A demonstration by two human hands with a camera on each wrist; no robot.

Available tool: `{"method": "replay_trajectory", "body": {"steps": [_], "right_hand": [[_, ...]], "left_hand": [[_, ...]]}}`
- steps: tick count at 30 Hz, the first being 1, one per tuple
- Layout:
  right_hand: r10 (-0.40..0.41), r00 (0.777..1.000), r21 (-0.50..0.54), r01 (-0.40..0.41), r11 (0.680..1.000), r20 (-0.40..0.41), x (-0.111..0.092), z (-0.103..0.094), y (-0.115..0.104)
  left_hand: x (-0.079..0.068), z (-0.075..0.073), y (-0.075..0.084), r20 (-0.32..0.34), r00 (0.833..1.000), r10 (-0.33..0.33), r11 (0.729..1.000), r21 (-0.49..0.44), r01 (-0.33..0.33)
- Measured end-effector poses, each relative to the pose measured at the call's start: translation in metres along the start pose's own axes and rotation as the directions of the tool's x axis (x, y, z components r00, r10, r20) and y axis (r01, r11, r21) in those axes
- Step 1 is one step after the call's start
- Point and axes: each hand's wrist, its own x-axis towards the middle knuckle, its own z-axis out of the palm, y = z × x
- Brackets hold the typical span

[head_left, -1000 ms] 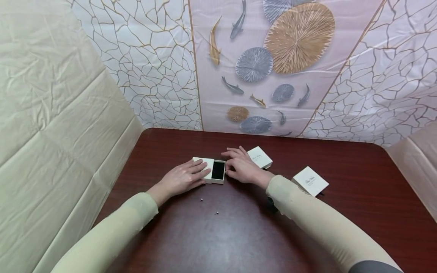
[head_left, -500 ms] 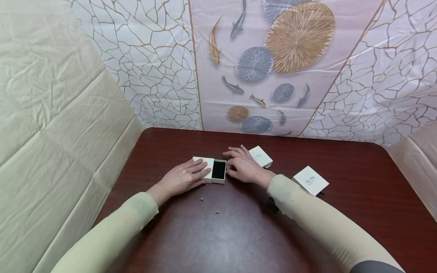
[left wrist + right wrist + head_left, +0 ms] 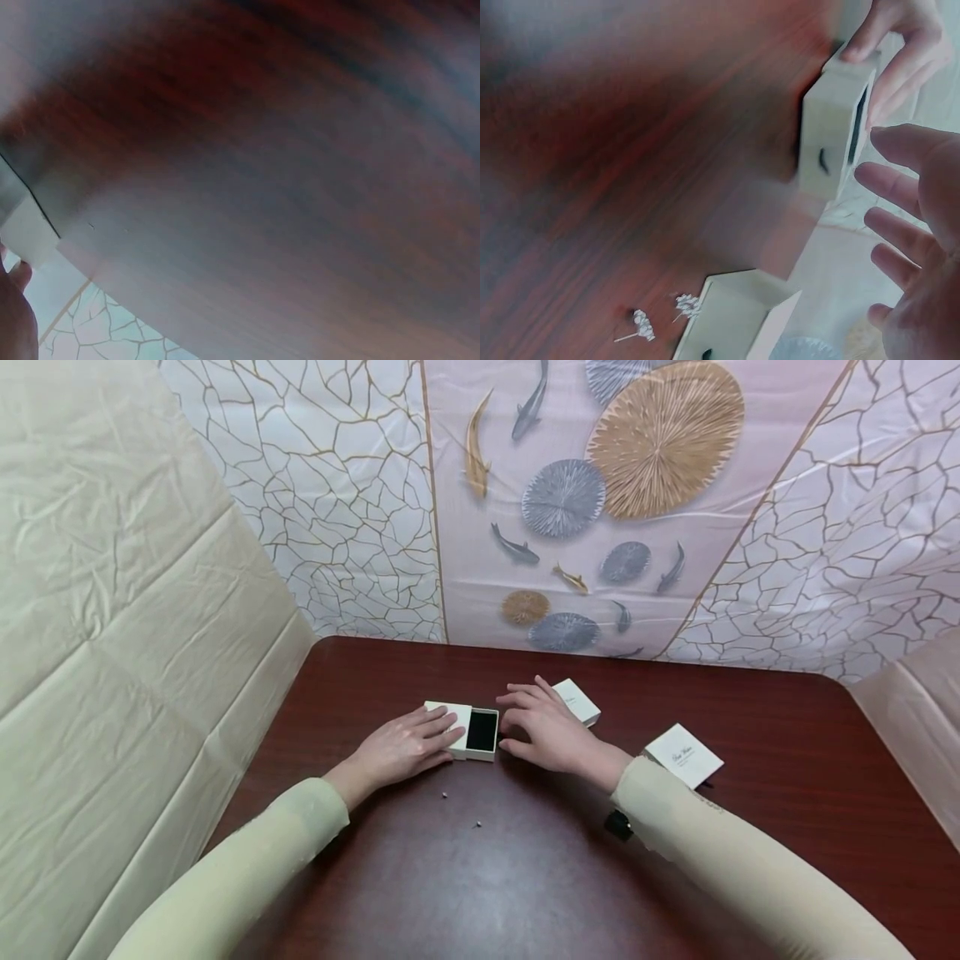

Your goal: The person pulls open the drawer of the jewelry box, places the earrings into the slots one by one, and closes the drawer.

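In the head view, my left hand (image 3: pixel 408 747) holds a small white jewelry box (image 3: pixel 457 714), its fingers laid over the top and its thumb along the near side. The box's drawer (image 3: pixel 482 733) sticks out to the right and shows a black lining. In the right wrist view, a black pull tab (image 3: pixel 824 160) hangs on the drawer's end. Just right of that end is my right hand (image 3: pixel 547 735), its fingers spread and holding nothing. The left wrist view shows mostly blurred table, with a bit of the left hand (image 3: pixel 16 315) at the lower left edge.
Another white box (image 3: pixel 581 703) stands behind the right hand, a third box (image 3: pixel 684 756) farther right. Two tiny silvery pieces (image 3: pixel 477 824) lie on the near table (image 3: pixel 375 868). By a box in the right wrist view lie silvery earrings (image 3: pixel 642 325) with straight posts.
The drawer has slid slightly farther out to the right. My right hand has drawn back from its end and the fingers have spread. My left hand stays on the box.
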Motion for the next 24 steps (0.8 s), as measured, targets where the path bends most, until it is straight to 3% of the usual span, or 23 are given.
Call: {"method": "replay_trajectory", "body": {"steps": [9,24], "right_hand": [[-0.098,0.995,-0.002,0.098,0.995,-0.003,-0.01,-0.006,-0.029],[-0.214,0.973,-0.023,0.217,0.976,0.087,-0.017,0.014,-0.069]], "left_hand": [[0.0,-0.002,0.0,0.012,1.0,-0.006,1.0,-0.005,0.006],[-0.001,-0.006,-0.002,0.054,0.998,-0.017,1.0,0.008,0.017]]}}
